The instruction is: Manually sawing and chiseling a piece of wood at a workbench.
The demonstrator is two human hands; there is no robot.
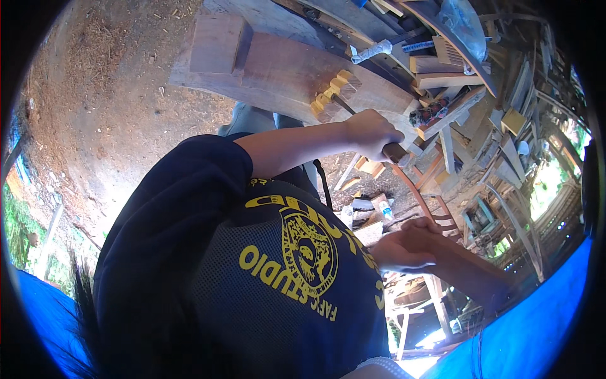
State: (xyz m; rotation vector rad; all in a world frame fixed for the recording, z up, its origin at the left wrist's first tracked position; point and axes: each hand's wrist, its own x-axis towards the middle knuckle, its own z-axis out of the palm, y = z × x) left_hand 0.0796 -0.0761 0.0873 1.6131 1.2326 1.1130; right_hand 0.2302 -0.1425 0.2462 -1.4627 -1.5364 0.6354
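Note:
My left hand (374,134) is closed around the wooden handle (396,153) of a chisel. The chisel's dark blade (343,104) slants down to a carved patch (327,98) of paler yellow wood on a long brown timber (287,69). At the timber's left end is a raised square block (218,44). Lower right, close to my shirt, my right hand (404,247) is closed on a thick brown wooden club (464,265), apart from the chisel. Shadow and blur hide the club's far end.
Boards and offcuts (442,72) are heaped beyond the timber, with a clear plastic bag (461,28) and a wrapped roll (372,52) among them. A reddish chair-like frame (439,211) stands at right. Bare dirt ground (113,95) is at left; blue sheeting (536,322) lies lower right.

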